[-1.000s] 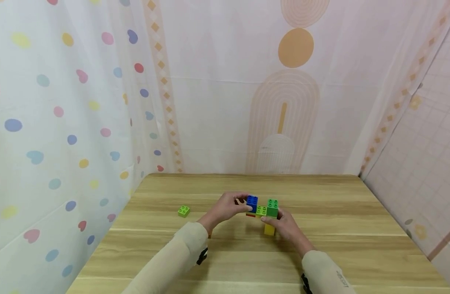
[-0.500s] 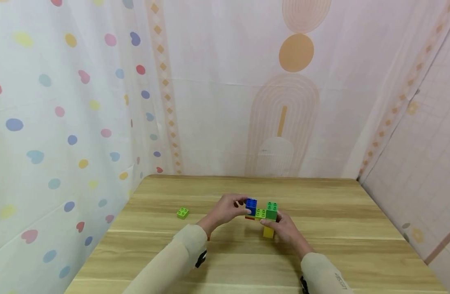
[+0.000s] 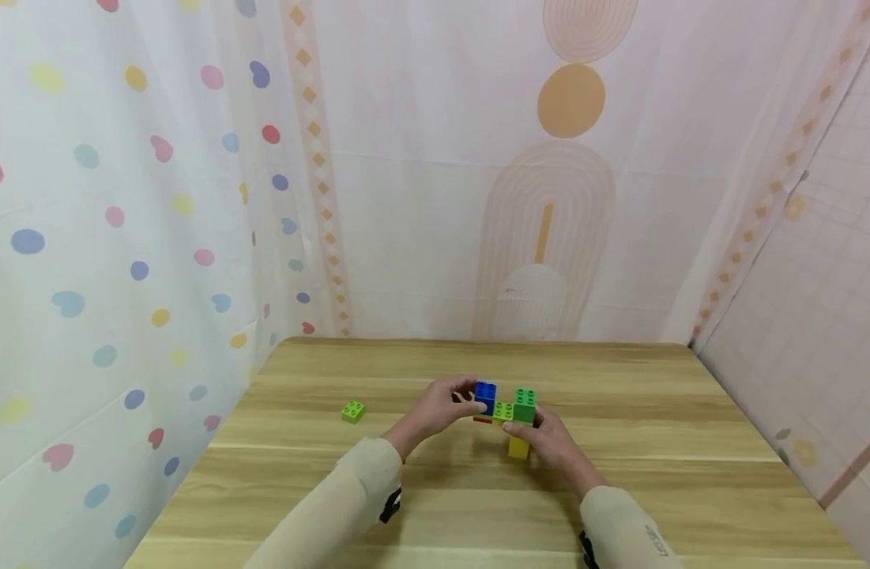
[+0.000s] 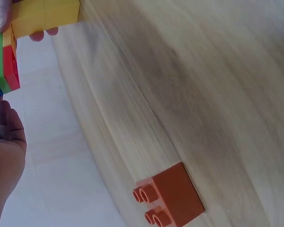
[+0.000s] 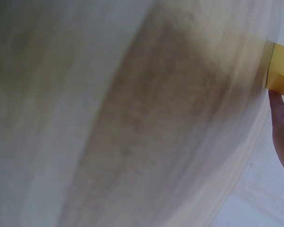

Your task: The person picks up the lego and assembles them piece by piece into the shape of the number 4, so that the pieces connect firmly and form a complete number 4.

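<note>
In the head view, a built piece of toy building bricks is held between both hands. My left hand (image 3: 438, 408) pinches the blue brick (image 3: 485, 397) at its left end, thumb on the near face. A studded lime plate (image 3: 503, 412) links blue to the green brick (image 3: 524, 405) on the right. Under the plate's left end is a red brick (image 4: 10, 68); beneath the green brick, yellow bricks (image 3: 518, 448) form a leg down toward the table. My right hand (image 3: 551, 444) grips the right end, thumb along the plate's front. Its other fingers are largely hidden behind the bricks.
A loose lime brick (image 3: 352, 411) lies on the wooden table (image 3: 299, 514), left of the hands. An orange brick (image 4: 180, 196) stands on the tabletop in the left wrist view, mostly covered by the left arm in the head view. Patterned curtains (image 3: 406, 237) hang behind the table.
</note>
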The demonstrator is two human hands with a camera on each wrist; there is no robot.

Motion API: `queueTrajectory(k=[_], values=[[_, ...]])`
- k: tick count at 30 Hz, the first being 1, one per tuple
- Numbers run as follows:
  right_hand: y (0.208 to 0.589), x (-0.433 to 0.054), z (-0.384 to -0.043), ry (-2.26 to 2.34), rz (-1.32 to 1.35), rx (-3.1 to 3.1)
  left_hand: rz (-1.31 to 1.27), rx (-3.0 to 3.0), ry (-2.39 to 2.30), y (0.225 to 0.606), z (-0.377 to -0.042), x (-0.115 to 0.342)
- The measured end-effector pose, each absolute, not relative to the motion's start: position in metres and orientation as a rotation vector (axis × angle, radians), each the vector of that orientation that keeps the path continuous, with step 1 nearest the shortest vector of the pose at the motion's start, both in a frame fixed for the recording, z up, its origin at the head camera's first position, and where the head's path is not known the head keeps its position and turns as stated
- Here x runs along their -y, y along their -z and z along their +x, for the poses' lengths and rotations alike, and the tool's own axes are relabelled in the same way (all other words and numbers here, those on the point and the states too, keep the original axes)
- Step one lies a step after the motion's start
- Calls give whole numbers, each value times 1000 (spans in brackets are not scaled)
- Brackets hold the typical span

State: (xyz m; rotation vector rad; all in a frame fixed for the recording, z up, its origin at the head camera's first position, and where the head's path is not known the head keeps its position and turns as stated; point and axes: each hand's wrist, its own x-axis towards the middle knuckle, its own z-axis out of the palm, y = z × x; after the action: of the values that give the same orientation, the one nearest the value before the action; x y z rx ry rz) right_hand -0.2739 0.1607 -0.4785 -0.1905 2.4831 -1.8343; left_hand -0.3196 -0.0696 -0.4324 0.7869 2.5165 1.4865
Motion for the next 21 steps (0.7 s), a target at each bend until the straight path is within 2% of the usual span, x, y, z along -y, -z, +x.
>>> queueTrajectory(k=[21], values=[[475, -172, -275, 1808, -129, -2429, 816, -2562, -1398, 433, -316, 73]])
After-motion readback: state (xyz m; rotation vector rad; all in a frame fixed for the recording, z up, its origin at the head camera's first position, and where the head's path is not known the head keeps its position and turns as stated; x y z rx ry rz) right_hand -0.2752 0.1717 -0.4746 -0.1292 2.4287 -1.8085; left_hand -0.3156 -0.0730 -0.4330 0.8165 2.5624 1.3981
